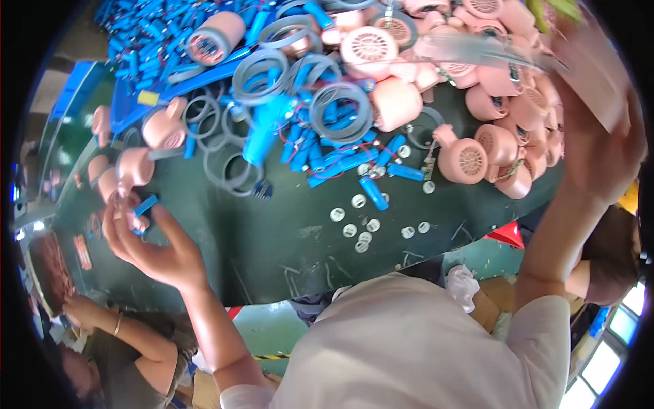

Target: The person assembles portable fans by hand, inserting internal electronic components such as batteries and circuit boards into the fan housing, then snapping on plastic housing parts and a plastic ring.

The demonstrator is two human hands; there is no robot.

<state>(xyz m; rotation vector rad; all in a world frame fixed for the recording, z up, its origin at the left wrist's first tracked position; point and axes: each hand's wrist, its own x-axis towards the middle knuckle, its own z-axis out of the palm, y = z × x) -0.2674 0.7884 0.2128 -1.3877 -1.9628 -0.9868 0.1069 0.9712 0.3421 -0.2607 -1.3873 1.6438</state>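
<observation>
On the left of the dark green table, my left hand (155, 252) has its fingers curved and its thumb spread apart from them. Just beyond its fingertips are a short blue cylindrical cell (146, 205) and a pink round housing with a stubby handle (136, 167); any contact with them is hard to make out. My right hand (606, 153) is raised at the far right, beside a heap of pink fan housings (470, 161). Motion smears its fingers. A blurred, pale flat shape (589, 82) shows at the hand, but whether it is held is unclear.
Grey rings (340, 114), blue wired cells (407, 172) and small white discs (337, 215) are scattered mid-table. Behind them, a blue tray (126, 116) is near a pile of blue cells (153, 41). Another person's arm (129, 330) reaches in at lower left; someone else sits at right.
</observation>
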